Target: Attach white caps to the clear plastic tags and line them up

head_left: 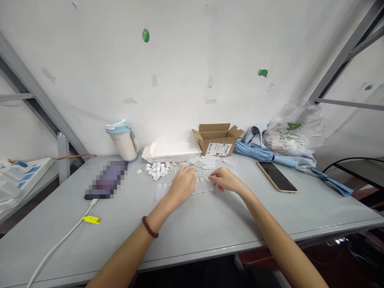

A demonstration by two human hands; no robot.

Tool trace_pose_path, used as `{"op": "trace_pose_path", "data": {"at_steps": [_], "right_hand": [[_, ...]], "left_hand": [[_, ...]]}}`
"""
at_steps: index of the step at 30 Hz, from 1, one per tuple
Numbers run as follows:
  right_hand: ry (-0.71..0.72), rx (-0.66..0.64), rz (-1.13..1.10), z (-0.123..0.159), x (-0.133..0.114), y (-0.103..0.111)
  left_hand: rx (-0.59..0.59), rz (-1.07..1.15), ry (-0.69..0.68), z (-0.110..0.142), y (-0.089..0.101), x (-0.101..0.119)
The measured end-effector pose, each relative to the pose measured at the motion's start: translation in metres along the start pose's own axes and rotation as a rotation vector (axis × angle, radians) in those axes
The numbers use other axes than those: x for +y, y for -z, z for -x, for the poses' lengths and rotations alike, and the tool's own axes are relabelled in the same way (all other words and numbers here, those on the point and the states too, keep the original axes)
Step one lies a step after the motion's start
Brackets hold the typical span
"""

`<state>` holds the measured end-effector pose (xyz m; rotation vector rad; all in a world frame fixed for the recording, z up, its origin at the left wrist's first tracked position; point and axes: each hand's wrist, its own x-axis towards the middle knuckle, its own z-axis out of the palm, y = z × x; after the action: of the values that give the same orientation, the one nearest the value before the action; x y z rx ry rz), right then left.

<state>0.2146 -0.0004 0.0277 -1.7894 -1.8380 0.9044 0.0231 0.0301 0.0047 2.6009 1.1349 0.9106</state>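
Note:
My left hand (183,182), seen from its back, is over a row of small translucent plastic pieces with thin white loops. Its fingers are bent and close together; what they hold, if anything, is hidden. Some of these translucent pieces (162,191) lie left of it, and more translucent pieces (203,185) lie between my two hands. My right hand (225,179) is at the right end of the row, thumb and forefinger pinched beside the last piece. Anything in that pinch is too small to make out. Behind my left hand is a pile of small white caps (157,171).
Toward the wall stand a cup (123,142), a stack of white sheets or trays (174,151) and an open cardboard box (216,141). A phone (276,176), a blue umbrella (261,153) and a plastic bag (295,132) lie right. A cabled, blurred-out device (107,180) lies left on the grey table (210,224).

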Motion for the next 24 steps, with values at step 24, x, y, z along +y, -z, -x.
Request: {"op": "trace_pose_path", "data": {"at_steps": [24], "right_hand": [[-0.104, 0.036, 0.320, -0.009, 0.038, 0.025]], "left_hand": [[-0.003, -0.277, 0.202, 0.000, 0.022, -0.067]]}}
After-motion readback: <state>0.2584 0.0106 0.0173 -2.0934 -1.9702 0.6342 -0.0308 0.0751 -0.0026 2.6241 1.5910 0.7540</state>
